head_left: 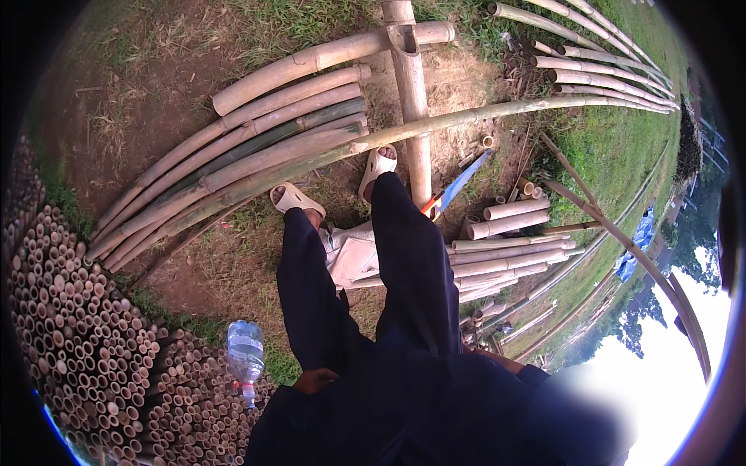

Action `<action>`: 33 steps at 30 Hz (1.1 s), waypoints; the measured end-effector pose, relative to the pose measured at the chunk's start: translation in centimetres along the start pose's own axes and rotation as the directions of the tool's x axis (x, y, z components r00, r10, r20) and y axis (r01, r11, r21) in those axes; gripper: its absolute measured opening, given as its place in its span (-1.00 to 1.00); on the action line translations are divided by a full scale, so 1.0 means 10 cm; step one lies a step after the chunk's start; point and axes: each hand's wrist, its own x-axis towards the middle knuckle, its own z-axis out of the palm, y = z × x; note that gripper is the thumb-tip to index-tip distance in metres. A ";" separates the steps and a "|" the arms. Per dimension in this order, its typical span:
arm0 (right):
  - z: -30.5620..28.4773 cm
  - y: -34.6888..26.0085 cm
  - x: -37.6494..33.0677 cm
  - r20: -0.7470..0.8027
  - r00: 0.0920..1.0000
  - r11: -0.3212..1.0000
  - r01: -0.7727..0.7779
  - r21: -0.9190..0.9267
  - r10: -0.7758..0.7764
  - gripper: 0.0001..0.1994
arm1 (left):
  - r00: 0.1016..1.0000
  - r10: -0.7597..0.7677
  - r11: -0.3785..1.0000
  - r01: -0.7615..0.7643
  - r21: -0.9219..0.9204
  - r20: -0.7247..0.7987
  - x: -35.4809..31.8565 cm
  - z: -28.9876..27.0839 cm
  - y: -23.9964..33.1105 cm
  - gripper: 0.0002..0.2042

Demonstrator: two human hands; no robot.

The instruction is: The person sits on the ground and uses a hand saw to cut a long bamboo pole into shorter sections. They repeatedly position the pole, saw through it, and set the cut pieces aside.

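Observation:
My left hand [315, 380] hangs low beside my left thigh, against the dark clothing. Its fingers are mostly hidden, so whether it is closed does not show. At the other hip, only a part of my right hand [497, 359] shows, its fingers covered by clothing. Ahead of my feet, a long bamboo pole [451, 122] lies across a thicker bamboo post [413, 89] with a notch cut in it. A handsaw [468, 180] with a bluish blade and orange handle is beside the post, apart from both hands. Pale sacking [353, 256] lies between my legs.
Several bamboo poles [256, 128] lie side by side at the left. Short bamboo pieces [509, 225] are piled at the right. A large stack of cut bamboo [93, 334] fills the lower left, near a clear plastic bottle [245, 349]. A blue tarp [636, 245] lies farther right.

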 end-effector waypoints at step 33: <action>-1.24 0.95 3.18 -0.665 0.104 0.654 -0.123 -0.746 -0.739 -0.49 | 0.689 0.705 -0.058 -0.182 0.982 0.169 6.22 -1.17 2.67 -0.87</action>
